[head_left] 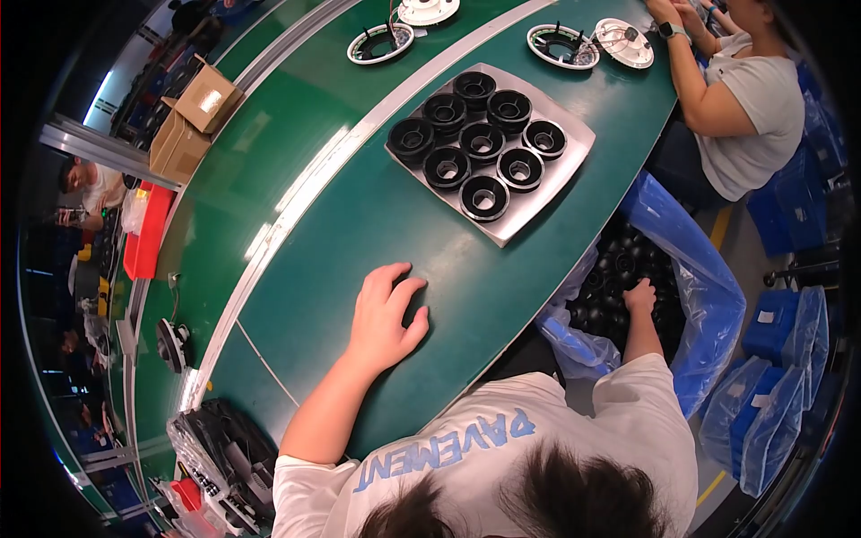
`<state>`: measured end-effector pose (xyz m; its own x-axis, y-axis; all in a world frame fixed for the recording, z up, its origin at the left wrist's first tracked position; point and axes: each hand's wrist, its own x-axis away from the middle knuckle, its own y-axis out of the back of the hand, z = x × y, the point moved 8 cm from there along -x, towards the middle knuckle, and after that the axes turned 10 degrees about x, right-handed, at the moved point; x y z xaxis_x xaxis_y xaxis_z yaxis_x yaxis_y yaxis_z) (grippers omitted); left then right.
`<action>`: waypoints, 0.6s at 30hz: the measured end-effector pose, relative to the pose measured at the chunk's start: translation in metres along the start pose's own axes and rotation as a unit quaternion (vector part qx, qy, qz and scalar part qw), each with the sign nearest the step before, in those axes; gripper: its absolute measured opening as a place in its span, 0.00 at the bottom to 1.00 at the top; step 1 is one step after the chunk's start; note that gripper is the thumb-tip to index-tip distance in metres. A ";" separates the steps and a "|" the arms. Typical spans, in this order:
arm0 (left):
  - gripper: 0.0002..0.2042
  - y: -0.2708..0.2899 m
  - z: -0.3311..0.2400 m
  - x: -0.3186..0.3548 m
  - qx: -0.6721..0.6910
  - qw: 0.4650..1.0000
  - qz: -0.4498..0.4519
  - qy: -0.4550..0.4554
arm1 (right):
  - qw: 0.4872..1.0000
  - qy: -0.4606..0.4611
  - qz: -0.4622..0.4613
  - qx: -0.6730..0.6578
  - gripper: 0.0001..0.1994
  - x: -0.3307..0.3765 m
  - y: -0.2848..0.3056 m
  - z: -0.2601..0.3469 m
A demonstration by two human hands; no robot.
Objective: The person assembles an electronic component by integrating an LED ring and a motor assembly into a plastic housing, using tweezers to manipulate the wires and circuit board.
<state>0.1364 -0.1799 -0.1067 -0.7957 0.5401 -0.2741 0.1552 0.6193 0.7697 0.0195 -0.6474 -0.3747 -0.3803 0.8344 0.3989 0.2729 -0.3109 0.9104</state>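
My left hand [386, 314] rests on the green worktable, its fingers loosely bent and apart, with nothing in it. To my right, my right hand [639, 295] reaches down among the black round plastic parts [619, 260] that fill a container lined with a blue plastic bag [708, 287]. Its fingertips are partly hidden there, so whether they grip a part does not show. Ahead of my left hand lies a silver-grey tray [507, 229], holding several black ring-shaped housings [482, 142] in rows, open side up.
Beyond the tray stand a white-rimmed round assembly [562, 47] and a white disc with wires [624, 43]. A metal rail [300, 184] separates the table from a green conveyor belt [269, 117]. A co-worker [744, 99] sits at the far right. Blue bins [769, 325] stand at right.
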 end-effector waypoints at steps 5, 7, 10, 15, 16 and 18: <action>0.16 -0.003 0.000 0.001 -0.003 1.000 -0.003 -0.010 | 1.000 -0.006 0.002 0.001 0.30 0.000 -0.005 -0.005; 0.16 -0.004 -0.002 0.000 0.004 1.000 0.002 -0.015 | 1.000 -0.001 -0.001 -0.011 0.30 -0.002 -0.008 -0.011; 0.16 0.000 -0.001 -0.002 0.000 1.000 -0.002 -0.007 | 0.999 0.027 -0.020 0.009 0.31 -0.013 -0.014 -0.007; 0.16 0.001 -0.001 -0.004 -0.005 1.000 0.007 0.005 | 1.000 0.010 -0.018 0.011 0.28 -0.011 -0.009 -0.001; 0.16 0.001 0.000 -0.004 -0.005 1.000 0.008 0.005 | 1.000 0.009 -0.018 0.006 0.28 -0.006 -0.005 0.001; 0.16 0.000 0.001 -0.004 -0.010 1.000 0.011 0.011 | 1.000 0.004 -0.030 -0.004 0.27 0.000 -0.003 0.001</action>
<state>0.1399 -0.1812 -0.1065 -0.8044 0.5411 -0.2451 0.1612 0.5959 0.7867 0.0196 -0.6457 -0.3772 -0.4030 0.8482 0.3436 0.2416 -0.2635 0.9339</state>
